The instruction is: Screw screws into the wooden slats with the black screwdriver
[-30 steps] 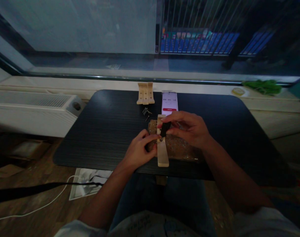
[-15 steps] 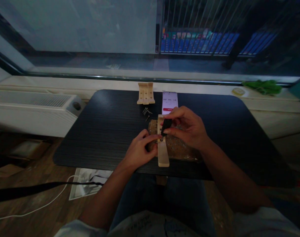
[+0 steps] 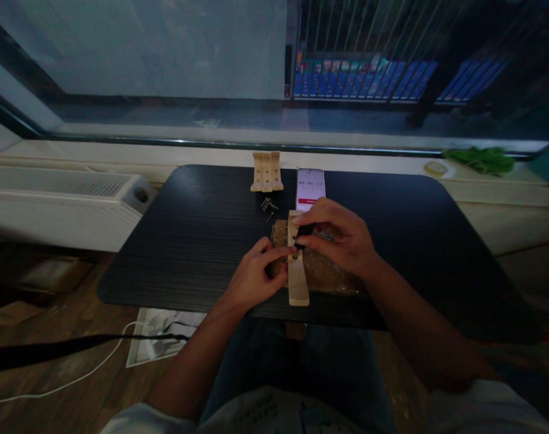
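Observation:
A pale wooden piece (image 3: 298, 280) with holes along it and a flared near end lies across a brown speckled slab (image 3: 328, 274) in clear wrap. My left hand (image 3: 258, 271) grips the wooden piece from its left side, index fingertip beside a hole. Between the thumb and fingers of my right hand (image 3: 344, 235) is a small black block-like object (image 3: 305, 230), held tilted over the wooden piece's holes. Its lower tip meets the wood close to my left fingertip; whether a screw sits there is too small to tell.
On the dark table (image 3: 179, 241), several screws (image 3: 268, 206) lie near joined wooden pieces (image 3: 267, 172) at the back edge. A lit phone (image 3: 310, 184) stands beyond my right hand. The windowsill holds a green leafy bunch (image 3: 479, 160) and a small round container (image 3: 436, 168).
My right hand has turned slightly, tilting the black object and shifting its fingers a little left. My left hand and the wooden piece stay nearly where they were.

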Demonstrator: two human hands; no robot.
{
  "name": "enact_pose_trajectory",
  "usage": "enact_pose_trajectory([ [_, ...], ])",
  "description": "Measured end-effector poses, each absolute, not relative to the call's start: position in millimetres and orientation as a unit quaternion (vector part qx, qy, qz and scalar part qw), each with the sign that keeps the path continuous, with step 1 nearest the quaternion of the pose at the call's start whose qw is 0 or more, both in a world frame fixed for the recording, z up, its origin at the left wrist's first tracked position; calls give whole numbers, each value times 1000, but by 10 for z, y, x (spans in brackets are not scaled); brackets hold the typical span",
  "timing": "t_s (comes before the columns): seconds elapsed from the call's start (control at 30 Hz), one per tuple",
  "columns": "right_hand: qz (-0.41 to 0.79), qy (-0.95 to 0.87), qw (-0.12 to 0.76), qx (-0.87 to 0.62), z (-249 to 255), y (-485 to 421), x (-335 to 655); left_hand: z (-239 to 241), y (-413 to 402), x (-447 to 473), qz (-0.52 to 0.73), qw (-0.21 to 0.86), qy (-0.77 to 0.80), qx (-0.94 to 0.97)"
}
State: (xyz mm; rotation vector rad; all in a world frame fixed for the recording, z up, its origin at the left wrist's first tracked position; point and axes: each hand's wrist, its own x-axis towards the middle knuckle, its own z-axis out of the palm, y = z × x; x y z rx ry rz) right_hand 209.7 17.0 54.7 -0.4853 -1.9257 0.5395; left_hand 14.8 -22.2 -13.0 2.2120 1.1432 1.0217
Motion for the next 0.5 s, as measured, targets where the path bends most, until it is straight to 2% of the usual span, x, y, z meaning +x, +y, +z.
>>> enact_pose_trajectory([
  [0.3,267,-834,454,-164,643,167,2178,-88,-223,147,360,233,416,802],
  [0.5,338,-815,416,-219,653,135,2225,-54,-228,144,352,248,420,799],
])
